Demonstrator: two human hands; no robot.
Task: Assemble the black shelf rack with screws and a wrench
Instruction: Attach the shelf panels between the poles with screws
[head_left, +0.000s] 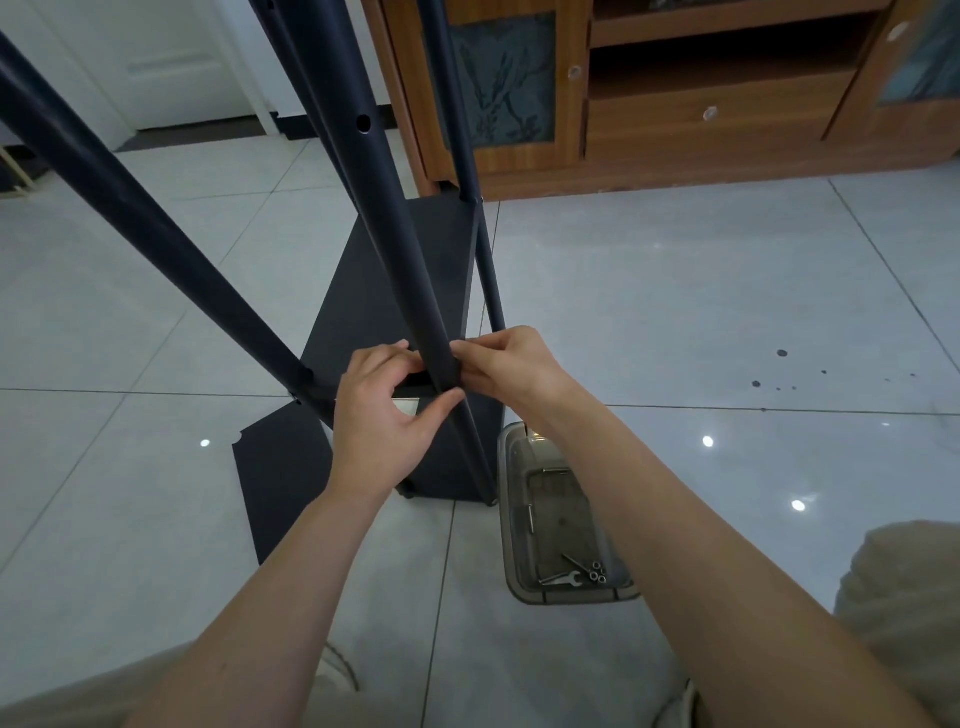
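The rack (395, 291) stands on the floor at centre, just left of the tray (511, 499); the left hand (384, 415) and right hand (514, 369) pinch its near post (400, 249) at a shelf joint, seemingly seating a screw, though none shows; tightening next calls for the wrench (563, 578) in the tray.

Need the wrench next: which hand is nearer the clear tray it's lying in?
Right. The right hand pinches the black tube just over the far end of the tray; the left hand holds the tube's other side, farther away.
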